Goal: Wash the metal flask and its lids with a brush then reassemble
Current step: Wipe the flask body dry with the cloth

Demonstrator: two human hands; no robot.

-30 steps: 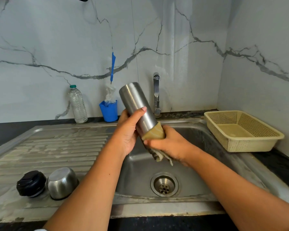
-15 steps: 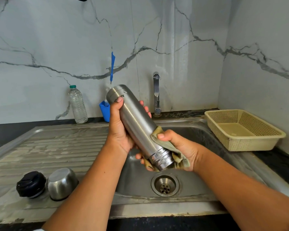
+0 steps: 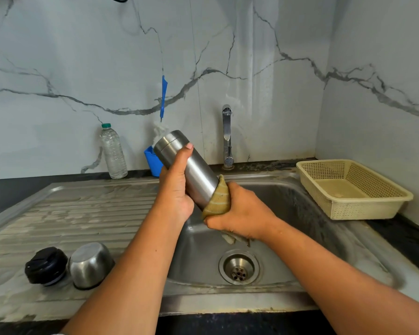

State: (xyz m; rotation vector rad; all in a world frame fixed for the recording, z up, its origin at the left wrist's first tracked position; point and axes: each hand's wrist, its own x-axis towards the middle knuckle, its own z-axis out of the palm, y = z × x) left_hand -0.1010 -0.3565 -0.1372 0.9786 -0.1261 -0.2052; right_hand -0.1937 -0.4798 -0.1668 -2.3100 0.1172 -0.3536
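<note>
Over the sink, both hands hold the tilted flask.
Left hand grips its body; right hand now clasps the cloth over the mouth, bare half a second ago. Black lid and steel cap sit on the drainboard.

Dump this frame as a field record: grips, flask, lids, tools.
left grip: wrapped round flask body; flask tilted over sink
right grip: holds cloth round the flask's lower end
lids: black lid and metal cap side by side on drainboard
brush: stands in blue holder, untouched
</note>
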